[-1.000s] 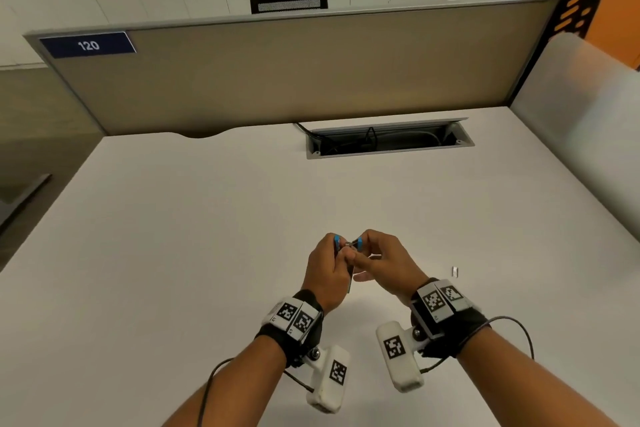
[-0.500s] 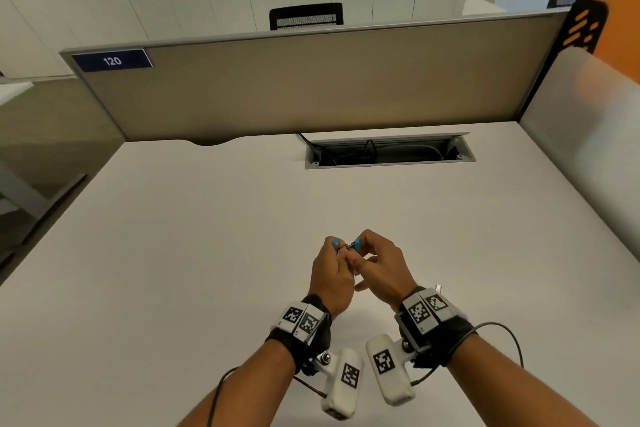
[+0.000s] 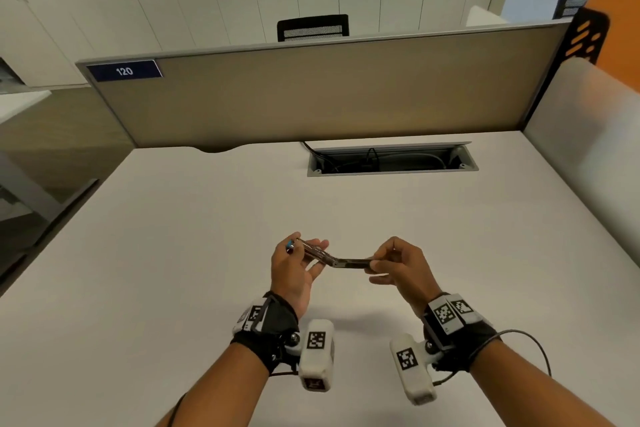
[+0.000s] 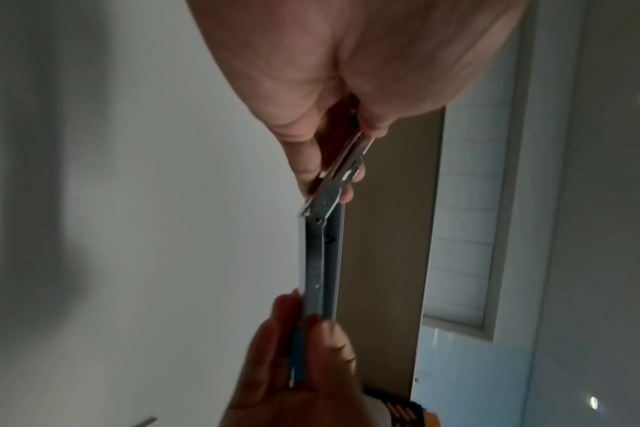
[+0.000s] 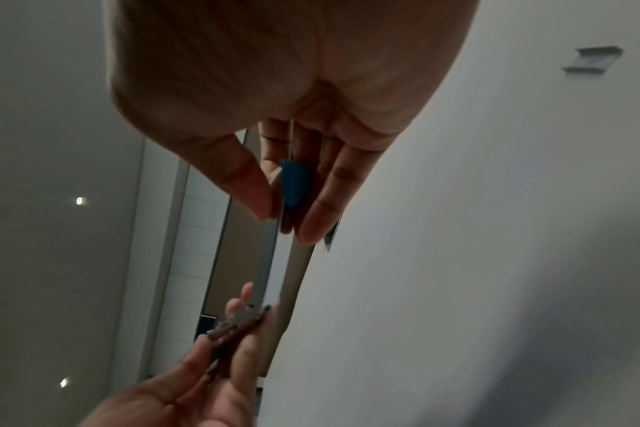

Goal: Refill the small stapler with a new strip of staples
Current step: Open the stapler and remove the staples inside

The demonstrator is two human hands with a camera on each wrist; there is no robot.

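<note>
A small metal stapler with blue plastic tips is held swung open, nearly flat, above the white desk. One half is gripped in the left hand, at 9 o'clock of the hinge; the other half is pinched between thumb and fingers of the right hand, at 3 o'clock. A short silver strip of staples is seen lying on the desk in the right wrist view.

Both ends of the stapler are covered by the fingers of the left hand and the right hand. Whether staples are inside is too small to tell.
</note>
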